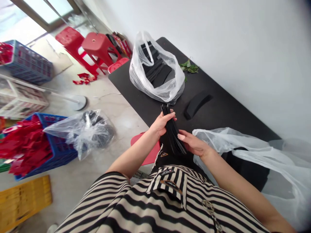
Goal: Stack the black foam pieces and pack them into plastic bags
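Observation:
A bundle of thin black strips (pixel 173 136) hangs between my two hands, in front of my body at the table's near edge. My left hand (pixel 163 123) is closed around its upper part, thumb across the strips. Lower down, my right hand (pixel 191 142) grips the other side, fingers partly hidden behind the bundle. Just beyond lies a curved black stack (pixel 197 104) on the black table (pixel 150 111). A white plastic bag (pixel 136 76) stands open at the far end with many black strips inside. Another clear bag (pixel 274 152) on the right holds black pieces.
Green leaves (pixel 190 67) lie by the wall. On the floor to the left are a blue crate (pixel 60 118) of red pieces, a tied clear bag (pixel 88 132), red stools (pixel 98 45), a yellow crate (pixel 26 204) and a stand's round base (pixel 79 103).

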`<state>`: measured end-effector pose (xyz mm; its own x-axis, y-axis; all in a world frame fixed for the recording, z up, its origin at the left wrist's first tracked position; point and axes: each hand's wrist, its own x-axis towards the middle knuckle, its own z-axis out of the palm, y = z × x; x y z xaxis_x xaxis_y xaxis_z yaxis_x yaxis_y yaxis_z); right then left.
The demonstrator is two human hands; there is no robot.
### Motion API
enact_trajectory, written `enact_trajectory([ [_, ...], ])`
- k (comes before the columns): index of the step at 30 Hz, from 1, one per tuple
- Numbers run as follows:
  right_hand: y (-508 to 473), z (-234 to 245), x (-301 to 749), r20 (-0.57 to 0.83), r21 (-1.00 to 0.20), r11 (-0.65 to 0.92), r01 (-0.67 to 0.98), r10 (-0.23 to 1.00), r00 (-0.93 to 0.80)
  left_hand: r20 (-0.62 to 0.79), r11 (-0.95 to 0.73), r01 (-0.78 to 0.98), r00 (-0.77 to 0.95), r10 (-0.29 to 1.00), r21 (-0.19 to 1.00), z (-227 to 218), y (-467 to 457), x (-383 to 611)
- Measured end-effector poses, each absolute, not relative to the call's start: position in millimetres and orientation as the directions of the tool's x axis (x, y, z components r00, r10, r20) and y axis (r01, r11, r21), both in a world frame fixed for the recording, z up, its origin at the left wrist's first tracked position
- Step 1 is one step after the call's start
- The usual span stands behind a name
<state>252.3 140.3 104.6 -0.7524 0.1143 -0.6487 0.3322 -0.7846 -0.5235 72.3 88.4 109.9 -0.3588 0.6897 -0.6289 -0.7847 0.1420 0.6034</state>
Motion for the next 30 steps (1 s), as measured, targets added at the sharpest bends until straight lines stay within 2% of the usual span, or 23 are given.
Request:
enact_trajectory([
  [4, 137, 94, 253, -0.683, -0.571, -0.734, 0.367, 0.177, -0.709, -0.645, 0.165, -0.780, -0.357, 0.676, 0.604, 108, 89, 77],
  [7, 135, 90, 253, -0.634, -0.664, -0.678, 0.316, 0.286, -0.719, -0.660, 0.169, -0.771, -0.383, 0.647, 0.614, 107, 90, 80],
  [9, 134, 89, 254, -0.591, -0.706, -0.647, 0.288, 0.314, -0.743, -0.660, 0.167, -0.763, -0.401, 0.635, 0.624, 106, 91, 81],
  [14, 136, 92, 256, -0.579, -0.707, -0.626, 0.329, 0.245, -0.778, -0.652, 0.170, -0.752, -0.408, 0.639, 0.637, 104, 93, 85],
  [20, 138, 89, 259, -0.634, -0.684, -0.615, 0.393, 0.233, -0.737, -0.671, 0.208, -0.737, -0.411, 0.617, 0.643, 102, 94, 86],
  [30, 138, 85, 260, -0.637, -0.635, -0.674, 0.377, 0.182, -0.749, -0.673, 0.239, -0.722, -0.399, 0.623, 0.650, 104, 93, 85],
])
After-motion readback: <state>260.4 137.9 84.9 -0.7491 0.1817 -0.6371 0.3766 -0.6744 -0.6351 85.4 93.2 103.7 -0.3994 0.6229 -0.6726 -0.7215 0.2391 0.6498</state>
